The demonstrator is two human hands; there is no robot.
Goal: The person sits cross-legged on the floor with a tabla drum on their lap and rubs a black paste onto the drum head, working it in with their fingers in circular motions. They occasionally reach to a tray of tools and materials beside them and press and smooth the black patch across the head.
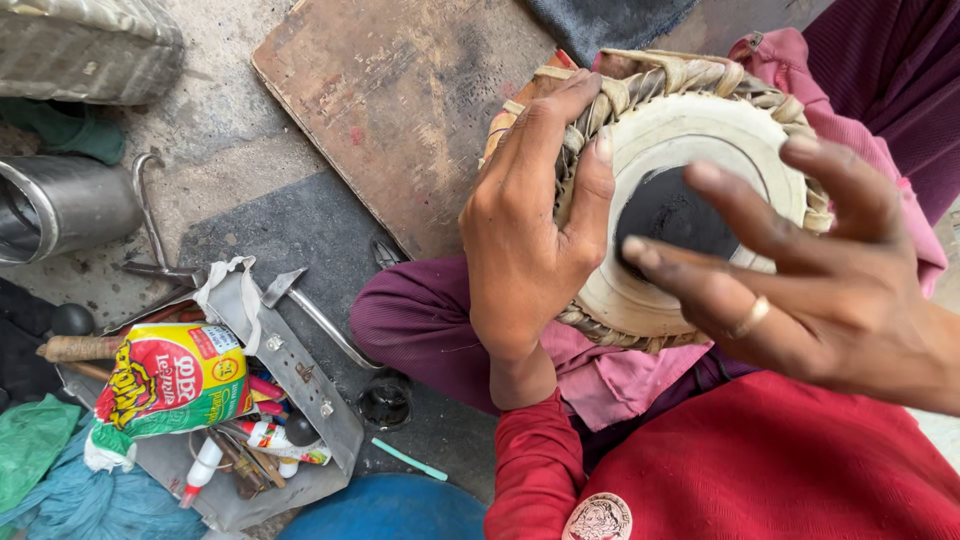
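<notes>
The small drum (690,190) rests tipped on the person's lap on a pink cloth (620,375), its pale skin with the black centre spot facing up, just in front of a wooden board (400,110) on the floor. To do this well, I judge the drum should be kept from rolling while the striking fingers land lightly near the black spot. The left hand (530,230) wraps the rim at nine o'clock, fingers closed around the woven lacing, thumb lying on the skin. The right hand (800,270) hovers over the skin from three o'clock, fingers spread open, holding nothing, a ring on one finger. At seven o'clock a metal tray (300,380) holds tools and a printed packet (170,385).
</notes>
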